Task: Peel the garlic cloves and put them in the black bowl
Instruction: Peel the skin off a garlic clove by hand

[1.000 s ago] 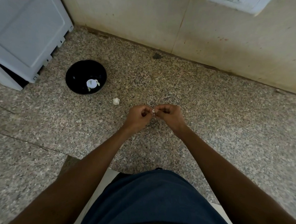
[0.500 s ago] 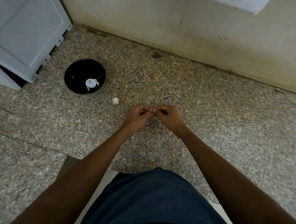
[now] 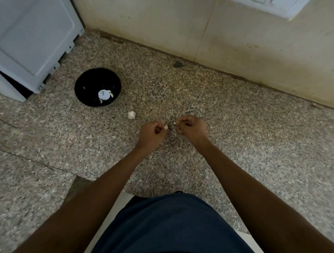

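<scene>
A small white garlic clove (image 3: pixel 165 127) is pinched at the curled left hand (image 3: pixel 151 135); a white skin fragment (image 3: pixel 174 123) is pinched by the right hand (image 3: pixel 191 128), just apart. The round black bowl (image 3: pixel 97 87), far left, holds peeled pieces.

Bowl (image 3: pixel 97 87) stands on the counter (image 3: pixel 240 141), far left, just before the appliance (image 3: pixel 28 37). Cloves (image 3: pixel 105 95) lie in the bowl. Garlic (image 3: pixel 131 114) lies on the counter, right of the bowl and nearer the person. Left hand (image 3: pixel 151 134) and right hand (image 3: pixel 191 127) are side by side, slightly apart, right of the garlic. Wall (image 3: pixel 195 28) stands behind the counter.
</scene>
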